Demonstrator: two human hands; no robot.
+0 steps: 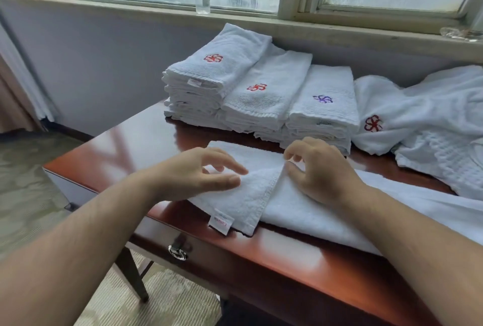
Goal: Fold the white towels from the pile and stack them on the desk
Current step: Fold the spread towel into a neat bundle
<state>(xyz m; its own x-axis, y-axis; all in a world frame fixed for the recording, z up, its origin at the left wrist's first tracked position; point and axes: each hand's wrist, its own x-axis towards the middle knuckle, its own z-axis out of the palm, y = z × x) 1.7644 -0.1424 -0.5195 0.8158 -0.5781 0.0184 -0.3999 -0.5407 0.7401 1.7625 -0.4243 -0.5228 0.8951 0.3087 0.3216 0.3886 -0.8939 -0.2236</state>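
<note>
A: What are the hands doing?
B: I see the left hand (206, 171) flat and spread on the towel (251, 195). The right hand (317, 166) pinches its folded edge.
A: Where's the towel?
B: On the desk (146, 140), long side running left to right.

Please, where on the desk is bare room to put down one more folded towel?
Bare wood lies on the desk left of the towel being folded and in front of the tallest folded stack. The front edge is a thin strip only. The right side is crowded by the unfolded pile.
</note>
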